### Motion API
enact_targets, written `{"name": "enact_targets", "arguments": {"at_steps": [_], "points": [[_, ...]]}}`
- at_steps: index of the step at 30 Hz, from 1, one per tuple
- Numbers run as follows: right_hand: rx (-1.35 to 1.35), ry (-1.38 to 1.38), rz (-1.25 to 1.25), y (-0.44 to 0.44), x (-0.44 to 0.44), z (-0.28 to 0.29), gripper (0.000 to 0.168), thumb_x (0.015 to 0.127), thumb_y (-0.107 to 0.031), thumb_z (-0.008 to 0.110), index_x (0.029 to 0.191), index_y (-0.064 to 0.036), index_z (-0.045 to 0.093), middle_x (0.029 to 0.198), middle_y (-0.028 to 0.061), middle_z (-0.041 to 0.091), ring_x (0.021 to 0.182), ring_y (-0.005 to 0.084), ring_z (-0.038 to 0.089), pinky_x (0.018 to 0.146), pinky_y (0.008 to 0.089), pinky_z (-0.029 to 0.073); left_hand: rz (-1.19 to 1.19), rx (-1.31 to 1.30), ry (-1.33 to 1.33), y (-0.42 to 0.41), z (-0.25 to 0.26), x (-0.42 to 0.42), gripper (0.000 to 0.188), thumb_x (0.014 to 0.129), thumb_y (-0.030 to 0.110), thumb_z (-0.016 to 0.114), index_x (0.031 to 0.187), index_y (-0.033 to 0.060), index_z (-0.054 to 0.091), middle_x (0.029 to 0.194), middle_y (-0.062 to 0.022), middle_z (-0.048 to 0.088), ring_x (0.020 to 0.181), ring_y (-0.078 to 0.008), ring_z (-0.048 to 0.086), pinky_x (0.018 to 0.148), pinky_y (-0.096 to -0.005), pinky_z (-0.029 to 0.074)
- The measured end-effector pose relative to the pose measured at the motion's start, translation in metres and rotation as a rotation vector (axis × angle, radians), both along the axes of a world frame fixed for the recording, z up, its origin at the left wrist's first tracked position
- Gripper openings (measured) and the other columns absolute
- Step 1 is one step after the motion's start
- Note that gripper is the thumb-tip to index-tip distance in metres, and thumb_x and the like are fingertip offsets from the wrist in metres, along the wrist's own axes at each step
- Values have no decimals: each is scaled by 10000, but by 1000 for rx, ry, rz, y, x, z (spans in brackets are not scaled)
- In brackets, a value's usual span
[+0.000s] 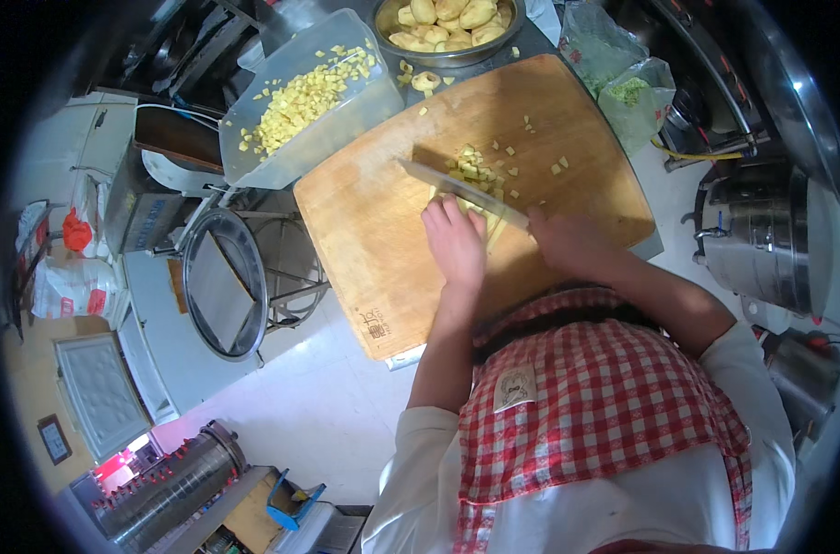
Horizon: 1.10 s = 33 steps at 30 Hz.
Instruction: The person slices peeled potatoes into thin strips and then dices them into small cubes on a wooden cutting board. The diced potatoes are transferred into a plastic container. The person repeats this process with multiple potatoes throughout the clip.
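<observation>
My right hand (562, 239) grips the handle of a kitchen knife (465, 192), its blade slanting up and left across cut potato. My left hand (456, 239) presses potato sticks (494, 225) down on the wooden cutting board (371, 256), its fingertips close to the blade. Beyond the blade lies a small heap of diced potato (476, 166), with some loose cubes (560, 165) scattered to the right. The knife handle is mostly hidden inside my right hand.
A translucent plastic bin (350, 111) of potato cubes stands against the board's far left edge. Behind the board are a steel bowl (447, 59) of peeled potatoes and a potato piece (426, 82). Plastic bags (627, 93) with green contents sit far right. A round metal-rimmed stool (219, 284) stands left.
</observation>
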State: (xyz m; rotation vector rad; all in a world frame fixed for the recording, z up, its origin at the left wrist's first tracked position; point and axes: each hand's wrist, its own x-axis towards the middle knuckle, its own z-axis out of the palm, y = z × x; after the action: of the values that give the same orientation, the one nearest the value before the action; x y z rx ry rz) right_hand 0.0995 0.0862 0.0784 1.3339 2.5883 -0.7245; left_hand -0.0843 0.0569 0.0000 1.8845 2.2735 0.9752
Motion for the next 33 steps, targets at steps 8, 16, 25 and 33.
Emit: {"name": "enact_targets", "arguments": {"at_steps": [8, 16, 25, 33], "points": [[-17, 28, 52, -8, 0, 6, 248, 975, -241, 454, 1055, -11, 499, 736, 243, 645, 707, 439, 644, 632, 537, 484, -15, 38, -72, -5, -1, -5, 296, 784, 35, 586, 1064, -23, 511, 1087, -192, 527, 1016, -382, 495, 862, -446, 446], [-75, -7, 20, -14, -4, 21, 239, 954, -211, 474, 1070, -2, 482, 760, 238, 652, 702, 435, 647, 647, 537, 495, -53, 79, -135, -17, 2, -12, 295, 783, 22, 566, 1068, -28, 510, 1071, -203, 526, 1004, -393, 484, 876, -463, 419], [-19, -68, 70, -24, -8, 26, 217, 911, -161, 501, 1053, 2, 487, 725, 219, 656, 698, 419, 659, 624, 534, 505, -56, 106, -171, -30, -7, -15, 292, 778, 31, 561, 1059, -26, 506, 1045, -204, 514, 993, -383, 469, 894, -450, 392], [3, -3, 47, -20, -10, 1, 244, 858, -131, 520, 1056, 11, 504, 720, 192, 666, 644, 385, 664, 573, 519, 503, -15, 95, -182, -37, -4, -14, 270, 791, 27, 570, 1051, -21, 516, 1020, -200, 508, 965, -375, 479, 863, -441, 410]]}}
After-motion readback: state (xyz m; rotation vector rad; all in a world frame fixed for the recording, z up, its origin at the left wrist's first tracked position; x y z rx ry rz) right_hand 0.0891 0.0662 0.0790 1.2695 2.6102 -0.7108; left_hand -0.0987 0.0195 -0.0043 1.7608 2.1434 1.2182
